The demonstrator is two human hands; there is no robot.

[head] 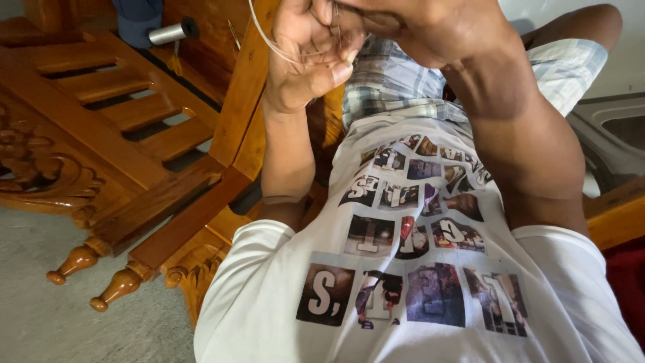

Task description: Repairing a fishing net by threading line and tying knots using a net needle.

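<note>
White T-shirt [416, 269] with a grid of photo-printed squares fills the near foreground, worn by the person whose head carries the camera; plaid shorts [403, 81] show above it. At far left, a carved wooden chair frame [121, 134] with slats and turned feet stands on a grey floor [67, 296], and a small metal cylinder [168, 32] rests on it near the top. Moving right, the left hand [309, 54] is raised at the top centre, palm toward the camera, fingers [339, 70] curled and pinching a thin pale wire [269, 42], which loops across the palm and runs up out of view. Touching it on the right, the right hand [403, 23] is closed over the same spot; whether it grips the wire I cannot tell, since its fingertips are hidden. Working this fine strand well seems to call for a light, steady pinch and short movements, so it neither kinks nor slips. Room is tight: the wooden frame edge sits just beside the left wrist, a wooden rail [618, 215] lies right, while open space remains above the lap.
</note>
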